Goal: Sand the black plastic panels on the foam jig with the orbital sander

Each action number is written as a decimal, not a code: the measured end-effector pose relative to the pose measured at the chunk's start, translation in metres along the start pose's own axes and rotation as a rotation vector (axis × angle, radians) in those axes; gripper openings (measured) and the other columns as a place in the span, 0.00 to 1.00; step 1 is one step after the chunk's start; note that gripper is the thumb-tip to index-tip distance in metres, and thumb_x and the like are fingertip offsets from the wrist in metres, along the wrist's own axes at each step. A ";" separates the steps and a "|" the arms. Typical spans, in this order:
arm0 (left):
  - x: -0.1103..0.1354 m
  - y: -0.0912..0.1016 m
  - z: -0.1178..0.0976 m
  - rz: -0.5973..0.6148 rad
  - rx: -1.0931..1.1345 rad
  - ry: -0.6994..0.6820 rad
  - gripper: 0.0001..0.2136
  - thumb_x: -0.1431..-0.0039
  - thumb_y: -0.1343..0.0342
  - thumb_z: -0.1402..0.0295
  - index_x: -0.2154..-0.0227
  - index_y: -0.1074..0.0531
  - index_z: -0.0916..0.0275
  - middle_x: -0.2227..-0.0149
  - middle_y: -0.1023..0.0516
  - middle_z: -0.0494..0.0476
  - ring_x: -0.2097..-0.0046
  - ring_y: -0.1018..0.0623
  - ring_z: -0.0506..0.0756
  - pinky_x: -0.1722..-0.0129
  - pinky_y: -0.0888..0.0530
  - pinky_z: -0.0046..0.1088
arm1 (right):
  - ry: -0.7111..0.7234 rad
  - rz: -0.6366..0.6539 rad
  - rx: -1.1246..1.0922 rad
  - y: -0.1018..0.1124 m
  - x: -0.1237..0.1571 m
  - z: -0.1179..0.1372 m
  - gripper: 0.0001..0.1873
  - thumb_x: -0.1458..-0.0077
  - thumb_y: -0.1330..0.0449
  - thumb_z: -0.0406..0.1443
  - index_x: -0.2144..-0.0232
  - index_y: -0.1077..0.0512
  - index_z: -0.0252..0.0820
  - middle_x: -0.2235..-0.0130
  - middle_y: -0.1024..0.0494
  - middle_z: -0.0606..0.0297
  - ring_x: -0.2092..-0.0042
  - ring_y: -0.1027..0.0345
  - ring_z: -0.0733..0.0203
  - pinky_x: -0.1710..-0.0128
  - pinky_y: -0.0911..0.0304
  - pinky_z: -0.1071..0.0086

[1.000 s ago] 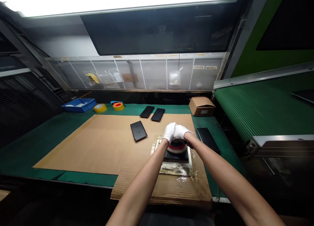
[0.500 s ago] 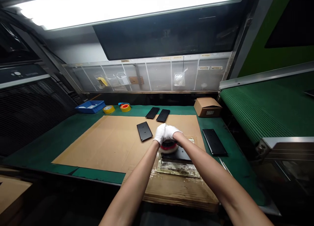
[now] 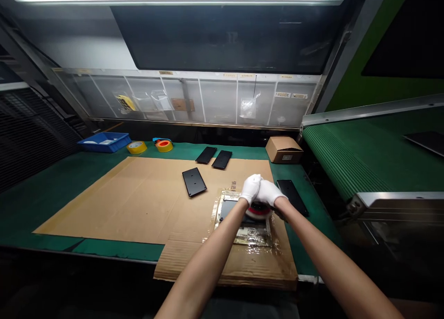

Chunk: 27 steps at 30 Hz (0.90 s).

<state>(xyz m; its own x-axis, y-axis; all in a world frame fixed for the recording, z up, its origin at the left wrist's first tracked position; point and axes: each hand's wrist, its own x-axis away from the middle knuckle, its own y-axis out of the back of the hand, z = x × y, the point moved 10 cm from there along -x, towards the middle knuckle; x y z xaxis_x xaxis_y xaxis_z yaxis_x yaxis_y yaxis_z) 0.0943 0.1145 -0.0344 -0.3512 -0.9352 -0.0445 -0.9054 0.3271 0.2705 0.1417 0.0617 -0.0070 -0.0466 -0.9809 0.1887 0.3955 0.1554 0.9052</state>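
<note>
Both my hands wear white gloves and press together on a handheld polisher (image 3: 258, 211) with a red and white foam pad. My left hand (image 3: 250, 189) and my right hand (image 3: 272, 193) hide most of its dark body. The pad rests on a black rectangular panel (image 3: 229, 210), which lies on a wet, shiny plastic-covered sheet (image 3: 253, 237) on layered cardboard (image 3: 104, 203). Another black panel (image 3: 194, 181) lies to the left, and two more (image 3: 214, 157) lie at the far side. A fourth (image 3: 292, 197) lies on the green mat to the right.
A blue tray (image 3: 104, 142), yellow tape (image 3: 136, 147) and orange tape (image 3: 164, 145) stand at the back left of the green-matted bench (image 3: 104, 247). A cardboard box (image 3: 284, 150) stands at the back right, beside a green conveyor belt (image 3: 343, 162).
My hands and the polisher moved left across the black panel, then back to the right. The panel's left part now shows. The head view also swayed.
</note>
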 end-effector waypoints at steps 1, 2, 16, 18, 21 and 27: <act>0.012 -0.001 -0.001 -0.003 0.006 -0.009 0.13 0.35 0.53 0.68 0.74 0.29 0.58 0.63 0.18 0.62 0.56 0.19 0.61 0.48 0.26 0.37 | -0.012 -0.006 -0.003 -0.005 0.009 -0.002 0.27 0.48 0.32 0.38 0.48 0.26 0.32 0.51 0.19 0.43 0.51 0.22 0.42 0.53 0.31 0.60; 0.023 -0.001 -0.001 -0.014 0.009 -0.017 0.13 0.35 0.54 0.67 0.74 0.29 0.57 0.63 0.17 0.62 0.56 0.19 0.61 0.48 0.26 0.37 | -0.019 -0.013 -0.008 -0.010 0.017 -0.003 0.29 0.48 0.33 0.38 0.45 0.27 0.32 0.51 0.19 0.44 0.52 0.22 0.42 0.54 0.31 0.61; 0.045 -0.018 -0.016 -0.007 -0.085 -0.114 0.14 0.33 0.55 0.61 0.71 0.28 0.57 0.61 0.19 0.65 0.55 0.21 0.64 0.47 0.29 0.42 | 0.034 -0.059 0.004 -0.015 0.036 -0.023 0.29 0.45 0.38 0.39 0.42 0.30 0.35 0.45 0.23 0.47 0.48 0.24 0.49 0.50 0.34 0.67; 0.048 -0.013 -0.016 -0.054 -0.112 -0.111 0.15 0.32 0.56 0.61 0.71 0.29 0.57 0.61 0.19 0.66 0.55 0.22 0.64 0.47 0.29 0.42 | 0.044 -0.068 -0.013 -0.014 0.036 -0.020 0.29 0.44 0.38 0.39 0.41 0.30 0.35 0.45 0.23 0.47 0.48 0.25 0.49 0.50 0.34 0.67; 0.032 -0.009 -0.019 -0.050 -0.089 -0.090 0.15 0.31 0.58 0.63 0.70 0.29 0.58 0.60 0.19 0.65 0.53 0.21 0.64 0.45 0.29 0.42 | -0.026 -0.076 0.014 -0.003 0.021 -0.021 0.32 0.46 0.36 0.40 0.41 0.31 0.36 0.47 0.22 0.47 0.51 0.23 0.47 0.53 0.33 0.66; 0.054 -0.012 -0.019 -0.057 -0.131 -0.101 0.14 0.32 0.58 0.62 0.71 0.30 0.57 0.61 0.21 0.66 0.54 0.22 0.65 0.45 0.29 0.45 | -0.053 -0.084 0.005 -0.016 0.041 -0.029 0.31 0.46 0.37 0.38 0.41 0.32 0.36 0.49 0.21 0.48 0.54 0.22 0.46 0.57 0.33 0.65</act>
<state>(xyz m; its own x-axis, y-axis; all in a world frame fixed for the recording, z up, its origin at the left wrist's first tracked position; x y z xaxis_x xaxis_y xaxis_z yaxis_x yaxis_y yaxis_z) 0.0908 0.0576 -0.0213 -0.3284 -0.9313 -0.1576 -0.8881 0.2476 0.3873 0.1598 0.0158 -0.0246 -0.1280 -0.9830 0.1319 0.3836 0.0735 0.9206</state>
